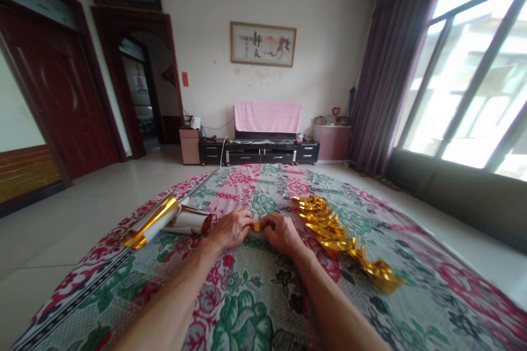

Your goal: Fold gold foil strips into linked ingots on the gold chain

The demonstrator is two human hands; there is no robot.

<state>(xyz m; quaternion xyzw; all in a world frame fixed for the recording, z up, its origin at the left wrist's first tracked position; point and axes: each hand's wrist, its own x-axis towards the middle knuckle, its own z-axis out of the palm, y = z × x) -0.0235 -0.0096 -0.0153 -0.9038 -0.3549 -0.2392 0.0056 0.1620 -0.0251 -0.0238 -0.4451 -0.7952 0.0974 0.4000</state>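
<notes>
A small piece of gold foil paper [257, 226] is held between my two hands above the patterned cloth. My left hand [234, 228] pinches its left end with curled fingers. At the other end, the fingers of my right hand [283, 232] are closed on it. A row of folded gold foil pieces [329, 227] lies to the right of my right hand, running toward the near right. Rolled sheets with gold and white sides [158, 223] rest on the cloth to the left of my left hand.
The flowered cloth [242, 321] covers a rounded surface under my arms. Beyond it stand a low black cabinet [260, 154] and a screen draped with a pink cloth [268, 116]. A purple curtain [387, 66] hangs by the window at right.
</notes>
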